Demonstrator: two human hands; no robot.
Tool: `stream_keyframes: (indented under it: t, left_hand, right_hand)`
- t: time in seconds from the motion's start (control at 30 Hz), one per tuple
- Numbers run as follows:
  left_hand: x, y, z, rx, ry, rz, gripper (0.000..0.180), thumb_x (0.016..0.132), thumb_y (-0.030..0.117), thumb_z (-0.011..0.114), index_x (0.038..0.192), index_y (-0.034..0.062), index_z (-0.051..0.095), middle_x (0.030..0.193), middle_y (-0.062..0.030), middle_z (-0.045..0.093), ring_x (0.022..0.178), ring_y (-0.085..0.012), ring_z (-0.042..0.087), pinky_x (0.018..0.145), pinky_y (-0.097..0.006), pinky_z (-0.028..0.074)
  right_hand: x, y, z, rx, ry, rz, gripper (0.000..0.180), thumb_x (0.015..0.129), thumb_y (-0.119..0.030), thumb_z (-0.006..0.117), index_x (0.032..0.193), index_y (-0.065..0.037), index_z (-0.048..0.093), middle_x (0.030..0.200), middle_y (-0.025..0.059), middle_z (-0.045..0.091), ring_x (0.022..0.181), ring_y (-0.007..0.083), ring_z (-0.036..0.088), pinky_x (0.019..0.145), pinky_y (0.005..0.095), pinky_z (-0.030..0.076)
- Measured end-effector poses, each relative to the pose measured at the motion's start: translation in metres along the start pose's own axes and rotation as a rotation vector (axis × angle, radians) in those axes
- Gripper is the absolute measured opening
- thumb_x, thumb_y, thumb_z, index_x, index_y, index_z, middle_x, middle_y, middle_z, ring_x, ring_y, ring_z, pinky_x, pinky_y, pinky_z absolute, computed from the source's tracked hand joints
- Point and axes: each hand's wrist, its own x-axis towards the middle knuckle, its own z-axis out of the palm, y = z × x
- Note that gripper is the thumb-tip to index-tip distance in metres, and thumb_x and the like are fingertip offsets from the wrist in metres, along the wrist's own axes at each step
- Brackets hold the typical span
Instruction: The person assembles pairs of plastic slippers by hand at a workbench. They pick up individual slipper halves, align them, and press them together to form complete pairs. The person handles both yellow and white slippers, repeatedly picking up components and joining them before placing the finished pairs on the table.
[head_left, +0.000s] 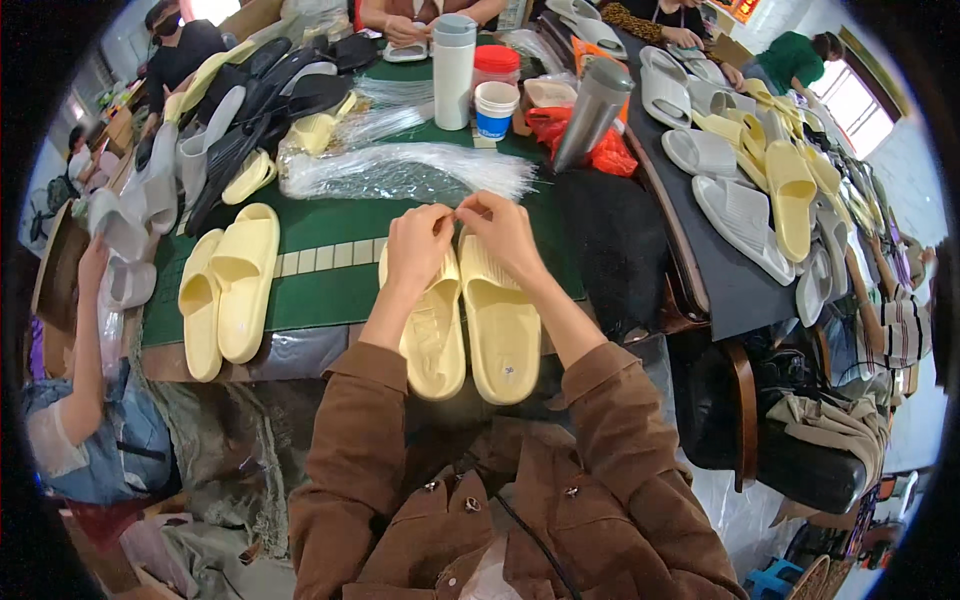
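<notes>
A pair of pale yellow slide slippers lies before me at the table's front edge, the left slipper [436, 345] beside the right slipper [503, 340], heels toward me. Over the left slipper's strap, my left hand [422, 240] is closed in a pinch. My right hand [501, 232] pinches close to it, above the right slipper's toe end. Whatever the fingertips hold is too small to make out. Just beyond my hands spreads a bundle of clear, thin plastic strands [410, 173]. Another yellow slipper pair [246, 285] rests to the left on the green mat [330, 312].
Black, grey and yellow slippers [250, 90] pile up at the far left. A white tumbler [453, 80], a paper cup [495, 108] and a steel tumbler [592, 115] stand at the back. More slippers cover the right-hand table [735, 300]. Other people work around.
</notes>
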Motion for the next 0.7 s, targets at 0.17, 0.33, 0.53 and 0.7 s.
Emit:
stream_keyframes:
  t: [0.17,0.33,0.53,0.7]
  left_hand:
    - [0.001,-0.005,0.003,-0.086,0.016,0.028,0.015,0.085,0.013,0.061,0.089,0.0009,0.069,0.084,-0.0176,0.066,0.078,-0.0343,0.064,0.070,-0.040,0.049]
    - [0.001,-0.004,0.002,-0.045,-0.011,-0.012,0.014,0.086,0.010,0.059,0.092,0.0026,0.069,0.086,-0.0158,0.067,0.079,-0.0329,0.064,0.071,-0.040,0.049]
    - [0.002,-0.001,0.005,-0.032,-0.027,0.021,0.013,0.087,0.008,0.057,0.093,0.0037,0.068,0.084,-0.0142,0.067,0.078,-0.0323,0.063,0.071,-0.041,0.048]
    - [0.000,-0.004,0.001,-0.060,-0.060,0.008,0.015,0.090,0.008,0.052,0.095,0.0040,0.066,0.075,-0.0125,0.064,0.074,-0.0313,0.062,0.069,-0.041,0.047]
  right_hand:
    - [0.005,0.012,0.003,0.099,0.115,0.017,0.017,0.085,-0.016,0.067,0.092,-0.001,0.071,0.076,0.0100,0.069,0.065,0.0122,0.063,0.060,0.0289,0.050]
    - [0.009,0.003,-0.008,0.514,-0.099,0.210,0.016,0.097,-0.018,0.055,0.102,-0.004,0.060,0.099,0.0059,0.069,0.078,0.0096,0.063,0.065,0.0248,0.049]
    - [0.002,-0.009,-0.037,1.020,-0.007,0.309,0.017,0.101,-0.027,0.049,0.100,-0.010,0.052,0.086,0.0043,0.063,0.076,0.0154,0.063,0.062,0.0259,0.050]
    - [-0.021,-0.032,-0.130,0.687,0.272,0.039,0.016,0.099,-0.024,0.051,0.096,-0.008,0.054,0.065,-0.0023,0.043,0.056,0.0079,0.037,0.049,0.0233,0.026]
